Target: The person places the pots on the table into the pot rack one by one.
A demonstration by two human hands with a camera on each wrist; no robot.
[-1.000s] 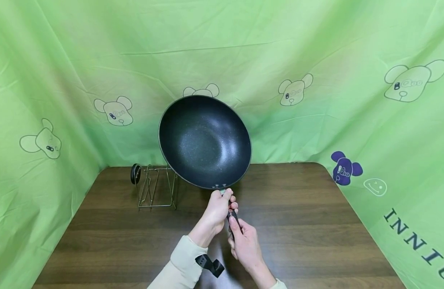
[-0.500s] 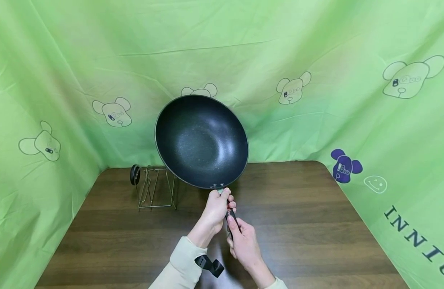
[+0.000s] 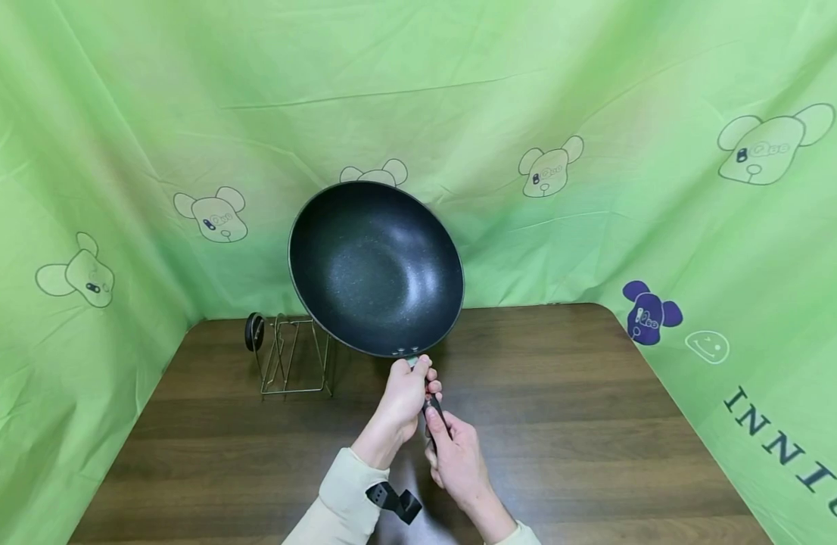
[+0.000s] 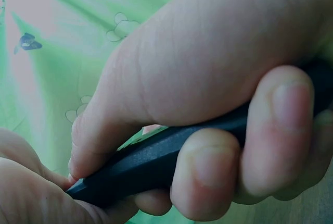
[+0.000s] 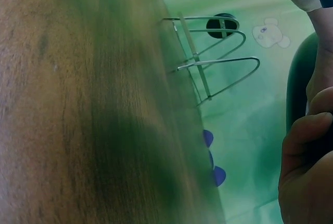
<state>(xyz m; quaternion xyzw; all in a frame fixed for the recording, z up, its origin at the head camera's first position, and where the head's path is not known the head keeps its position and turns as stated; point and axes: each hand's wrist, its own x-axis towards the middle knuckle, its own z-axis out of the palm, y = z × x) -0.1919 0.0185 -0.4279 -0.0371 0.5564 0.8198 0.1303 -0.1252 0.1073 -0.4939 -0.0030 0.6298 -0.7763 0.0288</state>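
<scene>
I see the right hand (image 3: pixel 461 459) gripping the outer part of the handle (image 4: pixel 148 161), the left hand (image 3: pixel 401 395) gripping nearer the wok (image 3: pixel 376 269), held tilted above the tabletop (image 3: pixel 561 401). Present step, I judge: steadying the wok — any shift calls for both grips. The left-wrist view details curled fingers (image 4: pixel 205 174); the right-wrist view, the wire rack (image 5: pixel 200 63) side-on.

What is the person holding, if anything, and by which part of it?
A dark pan, by its black handle: the left grip holds the handle close to the pan, the right grip further toward its free end.
</scene>
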